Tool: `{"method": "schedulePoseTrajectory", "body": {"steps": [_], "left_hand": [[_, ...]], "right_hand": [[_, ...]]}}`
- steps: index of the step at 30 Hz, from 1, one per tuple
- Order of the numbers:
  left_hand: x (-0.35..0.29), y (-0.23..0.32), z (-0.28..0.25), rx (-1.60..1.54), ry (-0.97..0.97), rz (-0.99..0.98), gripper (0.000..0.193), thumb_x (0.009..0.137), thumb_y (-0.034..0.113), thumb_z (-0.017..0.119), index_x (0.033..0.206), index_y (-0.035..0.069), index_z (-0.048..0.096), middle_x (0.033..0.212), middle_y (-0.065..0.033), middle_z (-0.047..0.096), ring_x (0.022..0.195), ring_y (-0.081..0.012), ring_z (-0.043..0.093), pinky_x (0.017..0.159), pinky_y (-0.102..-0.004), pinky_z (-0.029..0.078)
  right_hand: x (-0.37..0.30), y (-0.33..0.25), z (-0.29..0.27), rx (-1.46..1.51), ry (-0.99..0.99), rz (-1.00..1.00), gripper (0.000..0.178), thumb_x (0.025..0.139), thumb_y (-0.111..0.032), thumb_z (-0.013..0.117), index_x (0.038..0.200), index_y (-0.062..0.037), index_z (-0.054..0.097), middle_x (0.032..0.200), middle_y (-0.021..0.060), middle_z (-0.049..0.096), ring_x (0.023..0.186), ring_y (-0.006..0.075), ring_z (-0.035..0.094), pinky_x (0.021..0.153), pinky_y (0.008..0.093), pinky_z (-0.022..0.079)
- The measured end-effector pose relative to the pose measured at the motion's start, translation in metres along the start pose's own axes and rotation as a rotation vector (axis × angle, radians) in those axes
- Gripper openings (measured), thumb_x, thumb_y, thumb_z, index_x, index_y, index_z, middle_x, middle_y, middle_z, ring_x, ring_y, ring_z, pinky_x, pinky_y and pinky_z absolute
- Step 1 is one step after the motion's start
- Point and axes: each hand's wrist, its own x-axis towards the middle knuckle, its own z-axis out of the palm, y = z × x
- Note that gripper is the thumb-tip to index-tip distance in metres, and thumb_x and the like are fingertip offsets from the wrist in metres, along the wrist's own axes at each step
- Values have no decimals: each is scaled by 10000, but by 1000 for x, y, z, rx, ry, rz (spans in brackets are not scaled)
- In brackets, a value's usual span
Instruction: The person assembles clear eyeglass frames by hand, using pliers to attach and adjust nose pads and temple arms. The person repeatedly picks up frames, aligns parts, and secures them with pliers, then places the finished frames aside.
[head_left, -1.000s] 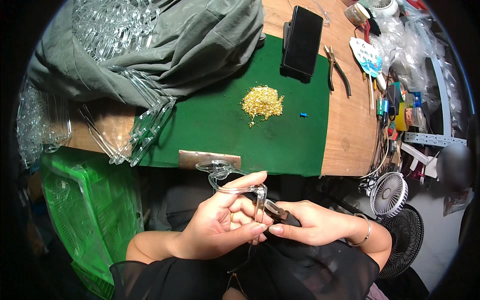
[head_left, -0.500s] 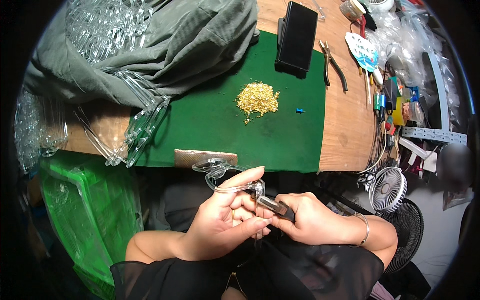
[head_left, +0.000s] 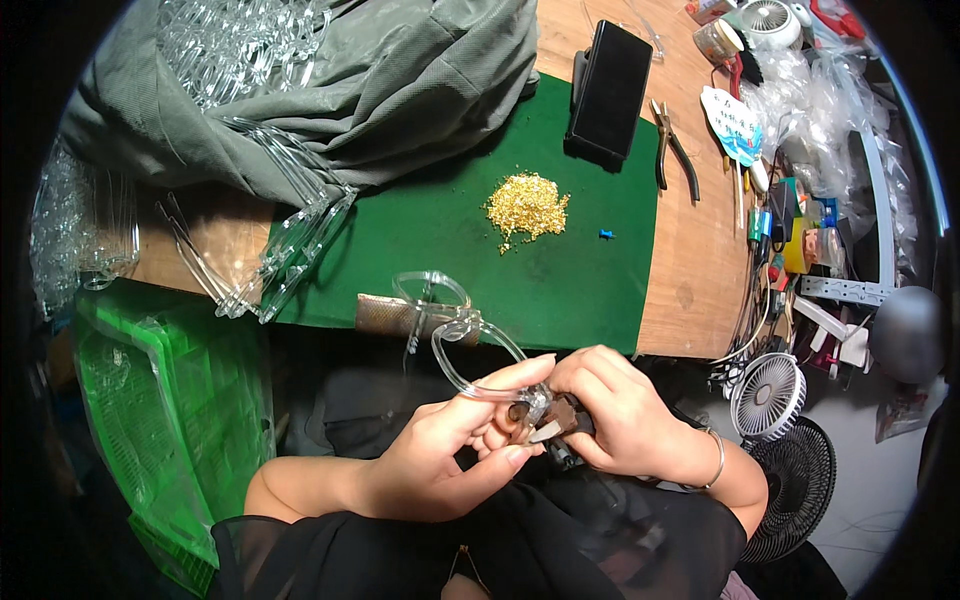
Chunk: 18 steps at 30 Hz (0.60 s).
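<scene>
A clear plastic eyeglass frame (head_left: 441, 356) is held over the front edge of the bench. My left hand (head_left: 440, 455) is closed on one end of it, thumb and fingers pinching near the hinge corner. The two rims point away toward the green mat. My right hand (head_left: 625, 415) is wrapped around a small dark tool (head_left: 563, 414) with a pale metal part, its tip against the frame's corner beside my left fingers. The tool's kind cannot be made out, as my fingers hide most of it.
Small gold-coloured pieces (head_left: 528, 206) lie heaped on the green mat (head_left: 440, 240), beside a blue pin (head_left: 606, 234). A black phone (head_left: 607, 92) and pliers (head_left: 672, 152) are behind. Left are a grey cloth (head_left: 400, 90), clear frames (head_left: 300, 240) and a green crate (head_left: 170, 400).
The eyeglass frame has turned in my left hand, its rims now tilted more upright. My right hand has rotated, bringing the dark tool in to the frame's corner. The whole view has shifted slightly.
</scene>
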Motion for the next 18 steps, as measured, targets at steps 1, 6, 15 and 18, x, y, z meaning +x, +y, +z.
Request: {"method": "schedulePoseTrajectory", "body": {"steps": [1,6,15,18], "left_hand": [[0,-1,-1,62,-14,30,547,815,-55,529,1312,-78,301,814,-6,523,598,-15,452,561,-148,378],[3,-1,-3,204,-72,141,527,792,-81,482,1298,-73,335,908,-78,592,663,-82,540,596,-215,446],[9,-7,-3,352,-117,290,506,777,-113,498,1265,-47,384,884,-131,594,735,-195,603,667,-263,482],[11,-11,1,352,-86,337,538,759,-99,538,1272,-26,392,809,-111,582,656,-194,578,607,-260,467]], "right_hand": [[1,2,1,-72,36,-49,378,576,-72,682,907,-19,507,849,112,519,796,285,530,730,364,432],[3,3,4,-125,106,-96,375,537,-70,676,870,-12,514,859,109,521,763,266,525,708,357,426],[4,6,11,-174,238,-152,302,551,-101,660,807,-12,525,779,100,518,689,245,513,631,344,399],[3,7,14,-201,261,-162,274,557,-114,651,780,-17,525,731,94,498,659,239,501,609,339,387]]}}
